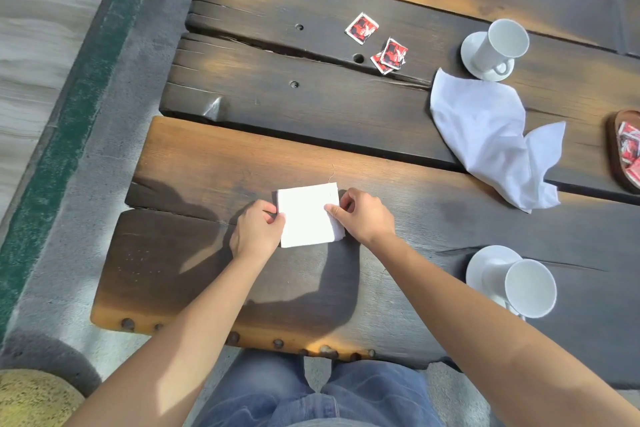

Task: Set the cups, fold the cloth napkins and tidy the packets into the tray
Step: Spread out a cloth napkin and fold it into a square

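At 4 o'clock, nearest the viewer, the near cup (530,288) is seen on the near saucer (485,263), so that place appears set. At the centre, the folded napkin (308,215) lies flat on the wooden tabletop (242,156) as a small white rectangle. Its left edge is pinched by the left hand (258,227), and its right edge by the right hand (363,215), with the thumb laid on top. This fold is judged nearly finished.

Farther off, at 2 o'clock, the loose napkin (485,135) lies crumpled and has not yet been folded. At 3 o'clock the tray (614,149) is cut off by the frame edge, and some red tray packets (628,146) are already held in it.

Near 12 o'clock, a single packet (362,28) and a small packet pile (391,54) beside it are left on the tabletop. Farthest, at 1 o'clock, the far cup (505,40) is seen on the far saucer (472,52). One napkin and the stray packets are judged outstanding.
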### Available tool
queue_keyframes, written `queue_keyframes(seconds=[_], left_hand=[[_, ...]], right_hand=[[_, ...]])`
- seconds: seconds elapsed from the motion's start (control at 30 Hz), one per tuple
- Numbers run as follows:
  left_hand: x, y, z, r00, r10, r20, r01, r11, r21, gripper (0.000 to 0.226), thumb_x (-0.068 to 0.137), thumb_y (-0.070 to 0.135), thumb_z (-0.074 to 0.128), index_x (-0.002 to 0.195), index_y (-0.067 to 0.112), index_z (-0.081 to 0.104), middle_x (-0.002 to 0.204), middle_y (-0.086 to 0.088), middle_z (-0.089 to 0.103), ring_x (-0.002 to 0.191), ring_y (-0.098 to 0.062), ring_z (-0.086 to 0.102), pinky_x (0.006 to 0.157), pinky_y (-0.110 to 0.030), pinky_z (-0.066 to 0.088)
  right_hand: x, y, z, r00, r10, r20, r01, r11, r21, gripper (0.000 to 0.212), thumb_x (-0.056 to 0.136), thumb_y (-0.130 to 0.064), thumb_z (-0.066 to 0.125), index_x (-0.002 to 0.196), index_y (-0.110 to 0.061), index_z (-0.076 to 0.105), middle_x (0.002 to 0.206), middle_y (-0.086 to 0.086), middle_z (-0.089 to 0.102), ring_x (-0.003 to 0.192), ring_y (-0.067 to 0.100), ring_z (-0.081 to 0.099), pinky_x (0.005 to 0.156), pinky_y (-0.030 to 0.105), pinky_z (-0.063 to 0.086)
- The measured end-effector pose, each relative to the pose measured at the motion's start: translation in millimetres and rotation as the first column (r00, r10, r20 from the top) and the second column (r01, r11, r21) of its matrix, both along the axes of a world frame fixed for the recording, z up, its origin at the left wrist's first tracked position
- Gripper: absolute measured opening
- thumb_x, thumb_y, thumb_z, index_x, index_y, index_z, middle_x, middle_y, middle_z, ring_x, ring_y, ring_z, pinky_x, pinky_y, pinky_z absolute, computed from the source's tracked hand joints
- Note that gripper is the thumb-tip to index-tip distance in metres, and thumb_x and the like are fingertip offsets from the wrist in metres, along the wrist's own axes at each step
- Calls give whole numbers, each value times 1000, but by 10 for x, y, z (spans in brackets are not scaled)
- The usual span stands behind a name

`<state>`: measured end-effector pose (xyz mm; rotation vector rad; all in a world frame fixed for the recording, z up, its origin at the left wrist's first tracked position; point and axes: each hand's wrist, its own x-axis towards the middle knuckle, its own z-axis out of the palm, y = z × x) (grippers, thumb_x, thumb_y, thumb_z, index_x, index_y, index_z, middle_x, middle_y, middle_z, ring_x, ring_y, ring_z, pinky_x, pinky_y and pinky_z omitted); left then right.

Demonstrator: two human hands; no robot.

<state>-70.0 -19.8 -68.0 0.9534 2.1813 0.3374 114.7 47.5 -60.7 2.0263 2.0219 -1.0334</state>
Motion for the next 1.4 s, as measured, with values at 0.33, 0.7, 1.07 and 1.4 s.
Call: queue_keyframes(seconds=[0.33, 0.7, 1.07, 1.4], left_hand=[[264, -143, 69, 898, 148, 413, -230, 960, 157, 9, 97, 22, 46, 102, 15, 46, 99, -2, 56, 85, -16, 55, 66, -29, 42], [804, 641, 510, 757, 107, 645, -226, 969, 104, 19, 97, 26, 45, 116, 23, 49, 103, 7, 65, 95, -12, 64, 80, -35, 54], [2420, 1683, 881, 690, -106, 716, -75, 974, 216, 23, 93, 5, 47, 112, 17, 52, 103, -10, 63, 84, -19, 62, 68, -32, 50], [3733, 3041, 793, 706, -56, 706, -128, 970, 205, 35, 86, 2, 44, 115, 16, 56, 97, -9, 66, 86, -25, 62, 84, -46, 55]], right_hand=[[70, -224, 1, 828, -323, -459, 255, 945, -205, 16, 88, -28, 65, 83, -14, 60, 92, 6, 69, 86, 22, 62, 75, 37, 52], [769, 119, 555, 300, -763, -573, 451, 642, -620, 28, 92, -35, 59, 106, -11, 62, 106, 10, 69, 95, 21, 63, 88, 37, 55], [2317, 846, 845, 303, -720, -624, 684, 620, -384, 14, 88, -24, 65, 101, -19, 67, 85, -4, 66, 68, 5, 61, 62, 24, 53], [3588, 2377, 642, 339, -692, -637, 781, 585, -221, 1, 92, -17, 59, 92, -17, 60, 81, -6, 61, 71, 7, 56, 60, 23, 50]])
